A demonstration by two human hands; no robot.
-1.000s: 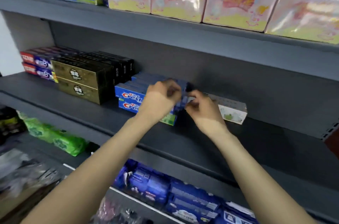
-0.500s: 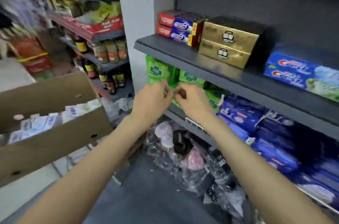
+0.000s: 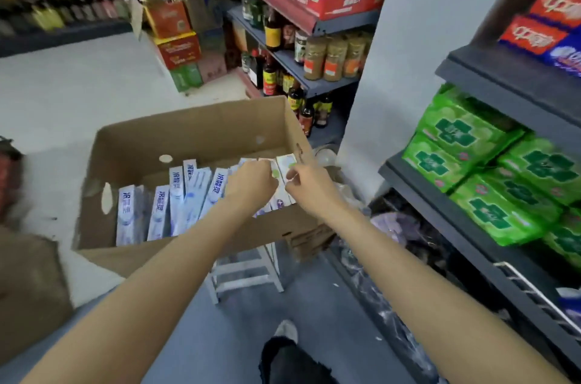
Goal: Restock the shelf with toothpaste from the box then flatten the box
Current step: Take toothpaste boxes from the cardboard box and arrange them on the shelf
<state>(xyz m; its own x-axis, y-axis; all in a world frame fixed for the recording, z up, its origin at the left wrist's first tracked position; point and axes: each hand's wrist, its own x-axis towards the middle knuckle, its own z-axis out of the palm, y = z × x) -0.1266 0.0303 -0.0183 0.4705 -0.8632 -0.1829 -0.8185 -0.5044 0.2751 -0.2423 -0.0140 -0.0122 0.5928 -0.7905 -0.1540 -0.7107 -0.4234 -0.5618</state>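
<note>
A dark shelf (image 3: 490,78) is standing at the right side, and green packs (image 3: 465,144) are lying on its lower level, while red and blue cartons (image 3: 540,34) are lying on the level above. Left of it, an open cardboard box (image 3: 195,132) is resting on a white stool (image 3: 248,270), a little tilted. Inside the box, white and blue toothpaste cartons (image 3: 176,204) are standing upright in a row and are leaning against each other. Both arms of the person are reaching over the near wall of the box to its right end. The left hand (image 3: 251,182) is curling its fingers down onto the tops of the cartons there, but it is not clear if it is really gripping one. The right hand (image 3: 309,187) is just beside it, with the fingers bent and pinching the upper edge of a carton with a green mark (image 3: 284,168). At the bottom a shoe (image 3: 286,331) is showing on the grey floor (image 3: 195,336).
</note>
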